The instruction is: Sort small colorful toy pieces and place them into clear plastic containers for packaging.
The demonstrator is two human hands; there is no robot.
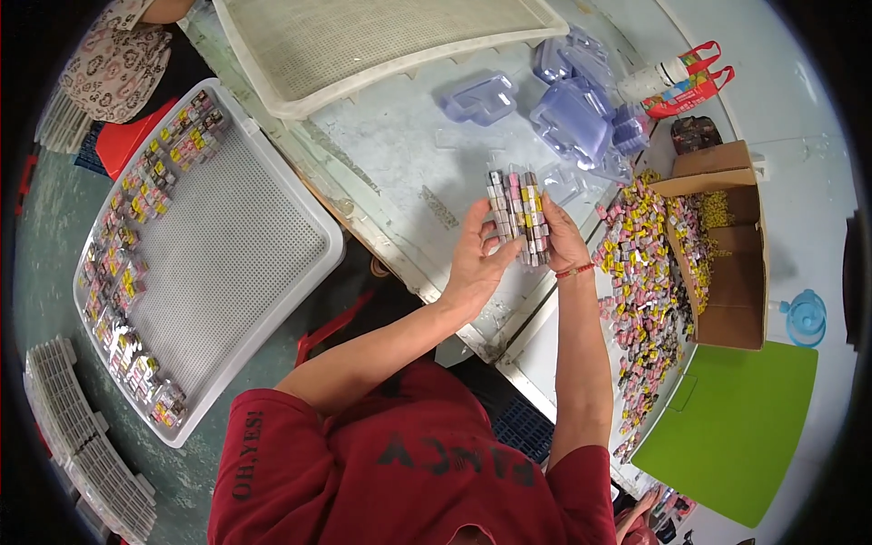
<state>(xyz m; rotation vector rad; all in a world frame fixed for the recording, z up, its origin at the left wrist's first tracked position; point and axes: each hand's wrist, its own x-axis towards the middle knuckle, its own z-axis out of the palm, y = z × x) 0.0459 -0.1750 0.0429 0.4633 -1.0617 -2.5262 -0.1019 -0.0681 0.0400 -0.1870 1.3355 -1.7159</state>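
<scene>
Between my two hands, over the table [381, 182], is a clear plastic pack [518, 207] with upright rows of small pink, yellow, white and dark pieces. My left hand [474, 265] grips its left side, thumb reaching across the lower front. On the other side my right hand [565, 238] is closed round the right edge. Behind the pack lie empty clear plastic shells [563, 184]. To the right of my right hand spreads a large heap of small wrapped-looking pieces [640, 272] in pink, yellow and black; their exact kind is too small to tell.
At left, a white perforated tray [236, 245] carries filled packs [127, 282] along its far-left edge. Another pale tray [381, 68] lies at the back. Bluish clear shells [574, 118] are stacked behind my hands. A cardboard box [736, 282] and green board [736, 427] flank the heap.
</scene>
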